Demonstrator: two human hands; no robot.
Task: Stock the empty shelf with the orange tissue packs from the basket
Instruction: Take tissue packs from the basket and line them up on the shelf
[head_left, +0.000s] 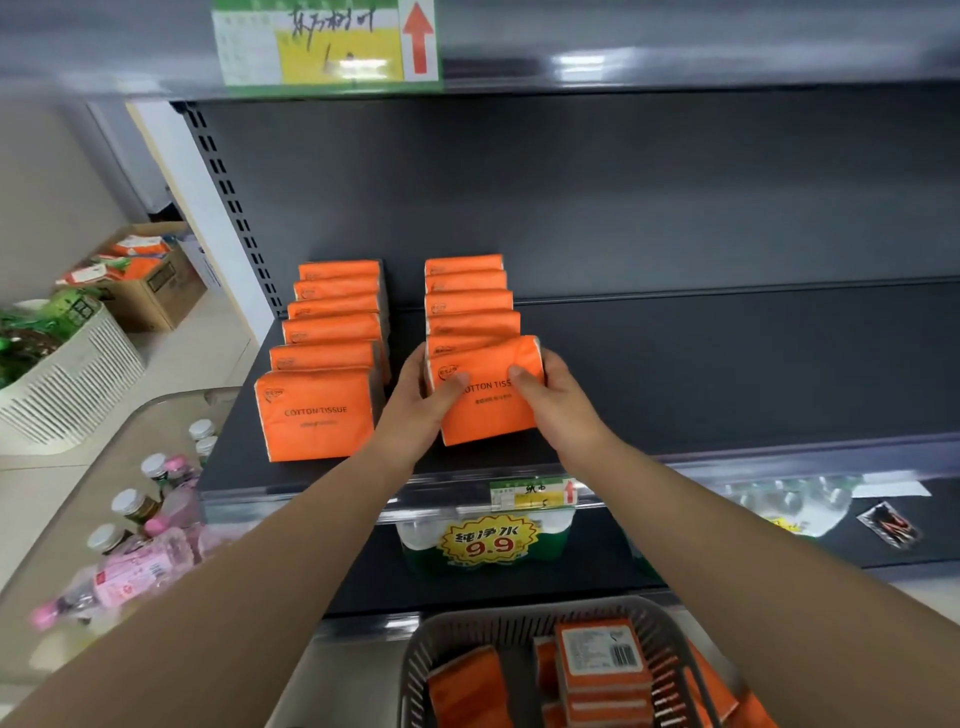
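Two rows of upright orange tissue packs stand on the dark shelf (727, 374). The left row (332, 332) holds several packs. At the front of the right row (467, 296), both hands grip one orange tissue pack (488, 410), which leans back against the pack behind. My left hand (421, 405) holds its left edge with the thumb on the front face. My right hand (556, 395) holds its right edge the same way. Below, a grey basket (519, 623) contains several more orange packs (602, 670).
Bare shelf stretches right of the rows. A price tag (532, 493) hangs on the shelf lip, with water packs (483, 545) below. At left are a bin of pink bottles (135, 561), a white basket (67, 379) and a cardboard box (150, 291).
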